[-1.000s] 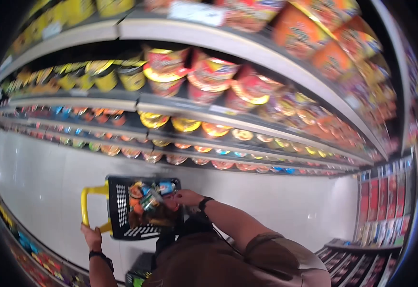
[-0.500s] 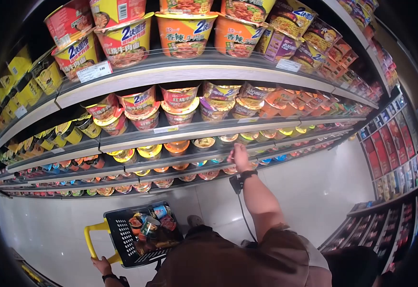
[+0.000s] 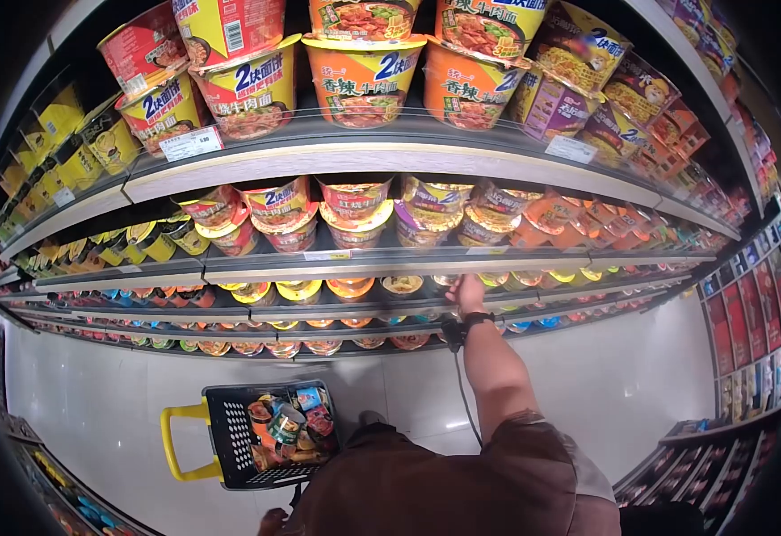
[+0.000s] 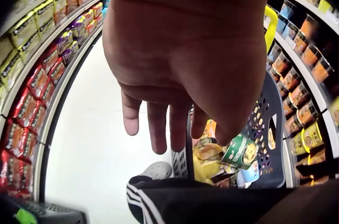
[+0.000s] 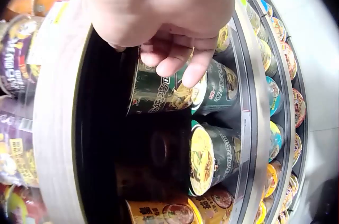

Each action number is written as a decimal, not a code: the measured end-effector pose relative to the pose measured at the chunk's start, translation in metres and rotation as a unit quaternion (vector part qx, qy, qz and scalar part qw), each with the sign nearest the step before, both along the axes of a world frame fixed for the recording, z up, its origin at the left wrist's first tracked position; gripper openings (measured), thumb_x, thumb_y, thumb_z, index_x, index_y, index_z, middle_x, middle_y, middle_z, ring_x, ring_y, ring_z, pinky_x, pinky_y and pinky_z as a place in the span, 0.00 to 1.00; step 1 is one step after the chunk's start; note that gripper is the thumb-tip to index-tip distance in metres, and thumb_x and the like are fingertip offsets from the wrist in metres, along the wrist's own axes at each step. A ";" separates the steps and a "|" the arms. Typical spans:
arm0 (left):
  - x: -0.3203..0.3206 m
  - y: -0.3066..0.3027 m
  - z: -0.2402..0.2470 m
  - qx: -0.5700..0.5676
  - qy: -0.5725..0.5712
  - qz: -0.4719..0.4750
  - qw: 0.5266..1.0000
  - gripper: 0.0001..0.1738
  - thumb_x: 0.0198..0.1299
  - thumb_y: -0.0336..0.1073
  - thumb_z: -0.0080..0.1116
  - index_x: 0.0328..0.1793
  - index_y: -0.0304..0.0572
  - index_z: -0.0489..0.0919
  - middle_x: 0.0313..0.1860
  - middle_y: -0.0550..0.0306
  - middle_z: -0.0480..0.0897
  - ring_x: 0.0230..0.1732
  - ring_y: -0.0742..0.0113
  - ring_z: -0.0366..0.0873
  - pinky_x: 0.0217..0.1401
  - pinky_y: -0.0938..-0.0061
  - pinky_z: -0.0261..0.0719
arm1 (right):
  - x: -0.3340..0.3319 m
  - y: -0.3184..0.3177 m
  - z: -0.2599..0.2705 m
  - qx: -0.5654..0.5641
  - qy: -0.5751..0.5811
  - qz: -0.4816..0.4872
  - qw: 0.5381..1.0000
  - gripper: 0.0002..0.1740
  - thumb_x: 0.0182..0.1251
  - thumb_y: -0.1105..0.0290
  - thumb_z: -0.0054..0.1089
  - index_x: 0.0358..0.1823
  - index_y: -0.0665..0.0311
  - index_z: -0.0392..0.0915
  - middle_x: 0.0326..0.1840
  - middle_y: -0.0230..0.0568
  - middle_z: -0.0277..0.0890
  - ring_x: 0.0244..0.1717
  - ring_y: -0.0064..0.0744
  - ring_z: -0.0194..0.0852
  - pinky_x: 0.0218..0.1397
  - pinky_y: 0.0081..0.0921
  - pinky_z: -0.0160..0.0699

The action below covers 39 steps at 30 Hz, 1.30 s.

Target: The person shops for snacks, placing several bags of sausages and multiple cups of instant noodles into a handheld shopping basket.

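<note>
In the right wrist view my right hand (image 5: 159, 17) reaches into a shelf, with bent fingertips overlapping the side of a dark green instant noodle cup (image 5: 159, 94). The thumb is mostly hidden, so I cannot tell whether the hand grips the cup. Another green noodle cup (image 5: 217, 152) stands beside it. My left hand (image 4: 180, 76) hangs with its fingers straight and holds nothing. Past its fingertips lies the black shopping basket (image 3: 230, 438) with a yellow handle (image 3: 167, 447). Inside the basket are several packaged foods, among them a green noodle cup (image 4: 241, 150).
Shelves of noodle cups run across in front, with large orange bowls (image 3: 355, 85) on an upper tier. The wooden shelf edge (image 5: 58, 102) lies close to my right hand. Pale floor tiles (image 3: 104, 384) surround the basket. More stocked shelves (image 4: 37, 92) line the aisle's other side.
My right hand went from the basket out to the shelf and in among the cups. My left hand let go of the yellow handle and moved right, towards my body.
</note>
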State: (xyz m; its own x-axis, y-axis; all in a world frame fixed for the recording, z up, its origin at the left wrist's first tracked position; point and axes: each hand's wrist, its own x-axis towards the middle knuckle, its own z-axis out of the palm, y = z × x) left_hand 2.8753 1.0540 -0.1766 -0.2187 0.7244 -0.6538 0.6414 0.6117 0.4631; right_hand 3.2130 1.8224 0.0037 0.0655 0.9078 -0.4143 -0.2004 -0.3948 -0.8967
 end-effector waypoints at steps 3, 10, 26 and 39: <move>0.011 -0.004 0.000 0.014 -0.048 0.050 0.998 0.18 0.59 0.47 0.47 0.42 0.39 0.74 0.32 0.54 0.79 0.38 0.62 0.78 0.38 0.68 0.77 | 0.006 0.008 -0.004 0.004 -0.007 0.013 1.000 0.13 0.66 0.57 0.42 0.30 0.57 0.68 0.21 0.29 0.63 0.21 0.23 0.65 0.22 0.25 0.76; 0.073 0.065 0.105 -0.029 -0.146 0.457 0.877 0.20 0.59 0.47 0.45 0.44 0.37 0.73 0.37 0.52 0.80 0.38 0.60 0.79 0.33 0.71 0.75 | 0.005 0.014 -0.006 -0.003 0.015 0.026 1.000 0.11 0.67 0.61 0.45 0.30 0.58 0.68 0.18 0.29 0.63 0.18 0.23 0.65 0.18 0.23 0.73; 0.059 0.129 0.116 -0.028 -0.166 0.409 0.897 0.21 0.61 0.43 0.46 0.57 0.40 0.69 0.38 0.56 0.80 0.38 0.68 0.80 0.29 0.77 0.72 | 0.024 -0.006 -0.013 0.152 0.009 0.049 0.987 0.11 0.65 0.69 0.46 0.23 0.62 0.67 0.17 0.31 0.66 0.22 0.25 0.71 0.29 0.19 0.65; 0.051 0.114 0.086 0.050 -0.146 0.356 0.922 0.20 0.57 0.42 0.51 0.48 0.33 0.75 0.35 0.49 0.81 0.36 0.63 0.80 0.42 0.70 0.77 | 0.048 -0.114 -0.011 0.097 -0.104 0.301 0.943 0.13 0.67 0.66 0.48 0.25 0.63 0.72 0.20 0.31 0.73 0.17 0.12 0.57 0.19 0.12 0.53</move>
State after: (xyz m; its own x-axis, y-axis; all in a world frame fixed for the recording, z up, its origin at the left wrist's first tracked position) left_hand 2.9265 1.1682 -0.0909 -0.4874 0.5250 -0.6978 -0.0661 0.7746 0.6290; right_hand 3.2611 1.7079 -0.0078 -0.4243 0.8641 -0.2707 0.1953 -0.2045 -0.9592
